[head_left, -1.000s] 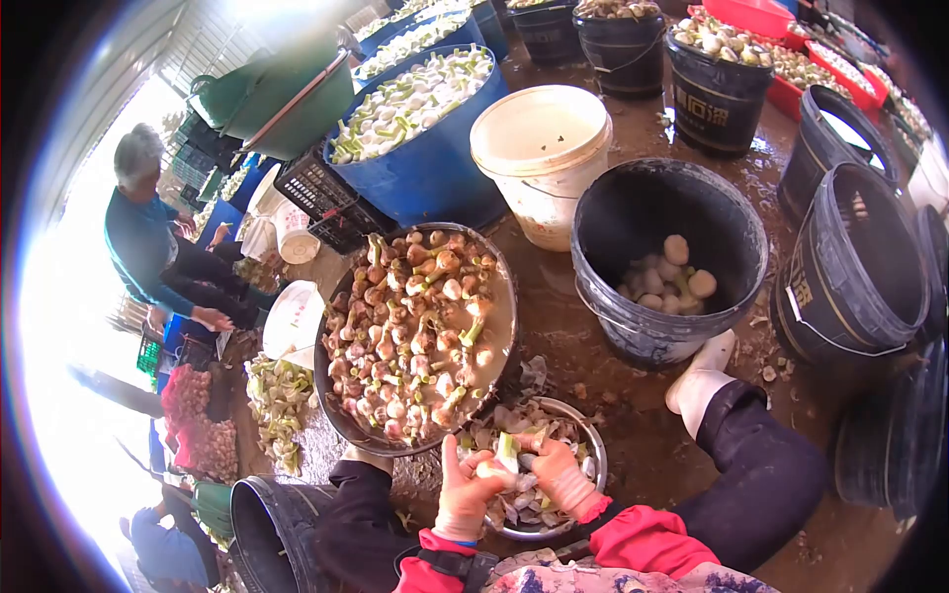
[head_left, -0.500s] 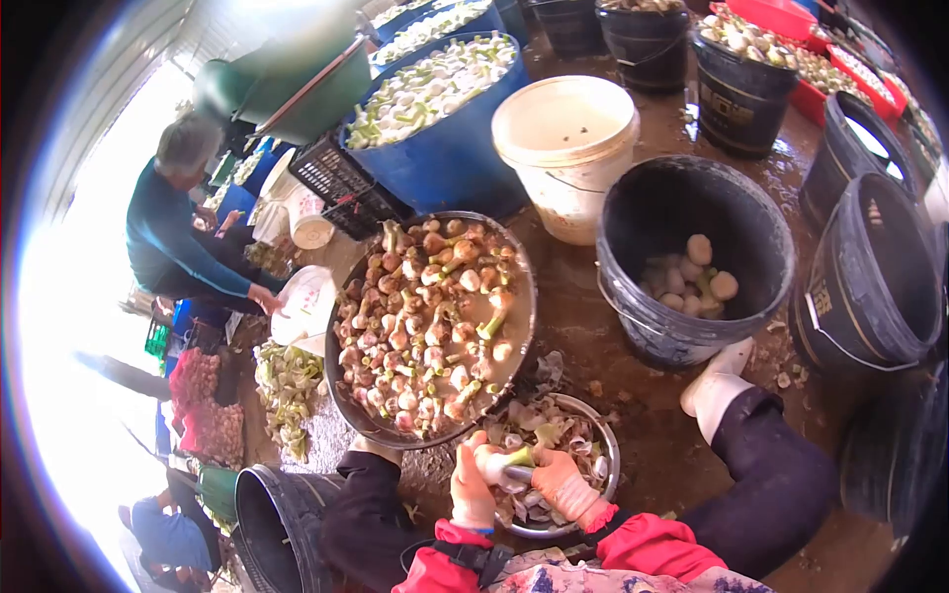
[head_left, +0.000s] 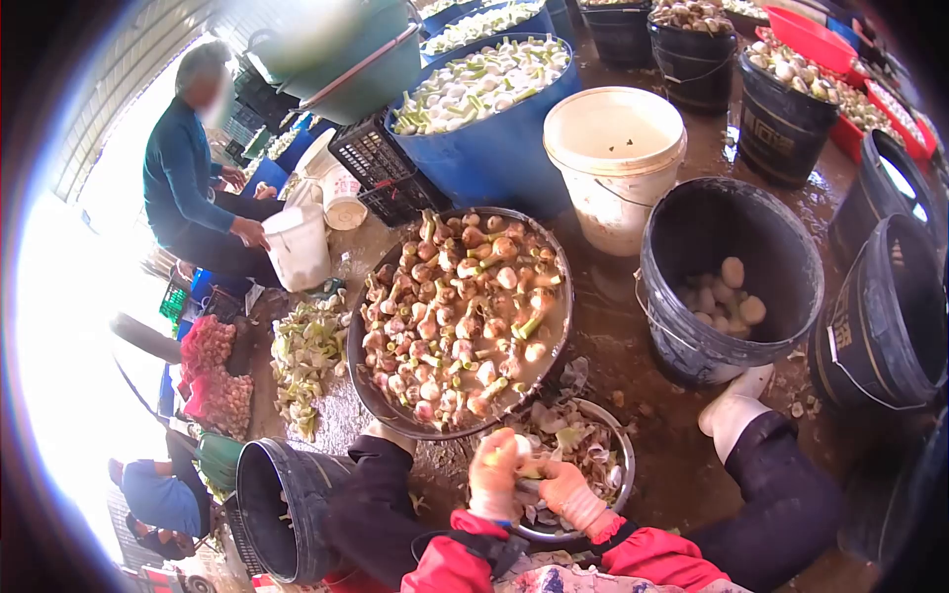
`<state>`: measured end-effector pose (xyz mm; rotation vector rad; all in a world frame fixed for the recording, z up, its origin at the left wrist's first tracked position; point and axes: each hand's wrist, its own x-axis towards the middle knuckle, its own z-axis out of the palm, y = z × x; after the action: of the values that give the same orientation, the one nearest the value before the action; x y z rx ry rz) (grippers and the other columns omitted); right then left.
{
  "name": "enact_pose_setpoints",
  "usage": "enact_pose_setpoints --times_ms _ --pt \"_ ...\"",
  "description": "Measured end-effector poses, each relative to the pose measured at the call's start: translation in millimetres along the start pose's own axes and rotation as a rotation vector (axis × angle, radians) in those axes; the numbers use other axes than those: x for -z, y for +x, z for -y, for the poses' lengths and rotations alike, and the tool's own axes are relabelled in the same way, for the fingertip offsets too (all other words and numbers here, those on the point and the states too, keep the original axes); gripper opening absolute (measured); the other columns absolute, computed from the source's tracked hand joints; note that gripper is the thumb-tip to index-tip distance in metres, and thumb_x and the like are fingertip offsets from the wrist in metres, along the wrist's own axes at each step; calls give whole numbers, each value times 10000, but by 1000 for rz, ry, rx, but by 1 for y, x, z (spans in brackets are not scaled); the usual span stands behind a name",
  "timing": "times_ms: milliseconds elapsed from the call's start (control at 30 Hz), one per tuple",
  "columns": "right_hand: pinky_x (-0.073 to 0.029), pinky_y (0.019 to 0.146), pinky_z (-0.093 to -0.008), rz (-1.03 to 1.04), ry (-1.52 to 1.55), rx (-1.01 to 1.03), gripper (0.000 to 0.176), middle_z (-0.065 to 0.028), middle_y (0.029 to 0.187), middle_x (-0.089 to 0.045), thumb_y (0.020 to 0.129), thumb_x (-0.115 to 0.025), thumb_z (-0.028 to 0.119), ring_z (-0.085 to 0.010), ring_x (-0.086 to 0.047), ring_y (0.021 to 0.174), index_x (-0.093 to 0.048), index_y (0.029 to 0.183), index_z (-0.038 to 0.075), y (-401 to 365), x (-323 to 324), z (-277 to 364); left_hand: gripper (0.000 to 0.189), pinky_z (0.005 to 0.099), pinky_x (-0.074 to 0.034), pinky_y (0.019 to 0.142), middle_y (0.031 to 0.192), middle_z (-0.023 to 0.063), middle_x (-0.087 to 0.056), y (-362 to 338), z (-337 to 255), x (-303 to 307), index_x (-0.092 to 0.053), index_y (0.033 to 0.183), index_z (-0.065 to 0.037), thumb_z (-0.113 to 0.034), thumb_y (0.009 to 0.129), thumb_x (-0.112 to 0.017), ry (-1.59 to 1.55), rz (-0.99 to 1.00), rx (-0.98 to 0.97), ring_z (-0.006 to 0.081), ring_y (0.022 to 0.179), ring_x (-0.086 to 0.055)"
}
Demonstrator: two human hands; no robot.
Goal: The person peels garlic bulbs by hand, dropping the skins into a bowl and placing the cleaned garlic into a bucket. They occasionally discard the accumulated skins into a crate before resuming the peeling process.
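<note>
Grips pale bulb in L hand, curls R hand closed beside it, R hold unclear, above bowl w/ peelings, nr tub of garlic

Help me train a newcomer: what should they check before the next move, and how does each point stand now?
1. Bulb held in left hand: ok.
2. Right hand clear of any blade: cannot tell, its grip is blurred.
3. Bulb fully peeled: cannot tell, fingers cover part of it.
4. Bowl close by for peelings: ok, many lie in it.
5. Room in the black bucket by the foot: ok, a few pale bulbs at the bottom.
6. Unpeeled bulbs left in pan: ok, plenty.
</note>
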<state>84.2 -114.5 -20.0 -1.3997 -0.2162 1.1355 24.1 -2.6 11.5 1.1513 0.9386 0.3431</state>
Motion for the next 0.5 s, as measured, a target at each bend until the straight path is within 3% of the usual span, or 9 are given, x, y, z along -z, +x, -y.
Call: enact_pose_setpoints --times_ms 33,67,100,133,167,267,367,400,500 --pt "-479 752 -262 8 68 -32 172 -48 876 -678 784 -646 39 -130 -611 817 -671 952 13 -3 0 5 261 286 -481 568 816 38 -590 10 -6 11 -585 996 -50 -240 830 -648 -119 27 115 143 665 -574" --pt "-484 752 -264 -74 185 -16 143 -44 866 -676 797 -641 35 -131 -611 805 -670 936 18 -2 8 11 207 270 -473 531 791 42 -598 14 -1 7 -622 888 -65 -269 854 -613 -239 -119 -5 138 676 -584" --pt "-488 751 -266 -156 305 3 116 -39 856 -674 809 -636 31 -132 -612 793 -670 920 22 -3 18 13 219 267 -484 541 810 55 -610 16 -2 19 -620 913 -49 -259 852 -614 -238 -52 8 153 699 -596" --pt "-493 752 -261 -230 263 211 109 -48 850 -669 807 -618 -5 -137 -609 780 -667 898 29 12 33 -9 248 325 -515 597 860 81 -611 10 -7 30 -601 965 -44 -262 850 -623 -224 31 55 197 747 -611" --pt "-486 762 -247 -261 422 111 183 -64 878 -665 779 -554 -65 -140 -603 793 -662 906 11 29 44 -27 287 383 -547 652 910 108 -613 3 -11 37 -583 1018 -39 -265 848 -631 -208 111 105 240 794 -626" --pt "-484 748 -247 -440 263 124 233 -72 892 -662 756 -501 -101 -142 -599 802 -655 901 -5 37 56 -54 300 437 -548 694 930 120 -621 -15 -15 36 -581 993 -53 -320 864 -627 -277 83 207 279 860 -619" --pt "-475 709 -248 -501 549 273 225 -70 883 -661 763 -495 -101 -142 -593 780 -651 897 -12 36 58 -64 306 497 -537 713 925 116 -622 -9 17 60 -574 940 -64 -359 871 -619 -469 -15 174 304 882 -610" --pt "-493 704 -267 -483 632 303 185 -64 871 -650 779 -525 -91 -143 -602 771 -640 897 -6 29 59 -51 342 512 -523 735 930 112 -624 -2 27 68 -565 901 -69 -409 882 -588 -666 -3 227 326 905 -599" --pt "-495 647 -259 -469 880 412 141 -73 841 -636 818 -541 -35 -149 -616 757 -629 921 1 2 63 -7 369 498 -515 764 939 108 -625 0 31 77 -568 926 -72 -439 895 -551 -703 -80 213 334 915 -591"
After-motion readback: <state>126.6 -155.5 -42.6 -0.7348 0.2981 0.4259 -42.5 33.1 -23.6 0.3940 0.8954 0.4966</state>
